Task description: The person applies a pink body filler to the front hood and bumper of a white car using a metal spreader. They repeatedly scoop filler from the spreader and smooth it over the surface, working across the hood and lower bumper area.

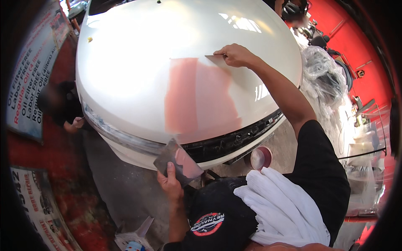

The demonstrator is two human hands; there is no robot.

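A white car hood [138, 50] fills the upper middle of the view, with a pink patch of filler [197, 98] spread over its front part. My right hand [236, 55] reaches out over the hood and holds a thin flat spreader [217, 59] against the top right edge of the pink patch. My left hand [169, 182] is low, in front of the bumper, gripping a dark mixing board [176, 162] smeared with pink filler. A white cloth [280, 209] hangs over my shoulder.
A round tin with pink filler [261, 157] stands on the concrete floor under the car's front. Another person [63, 106] crouches at the left by the fender. Plastic-wrapped parts [324, 75] and clutter line the right side. Signboards lean at the left [29, 79].
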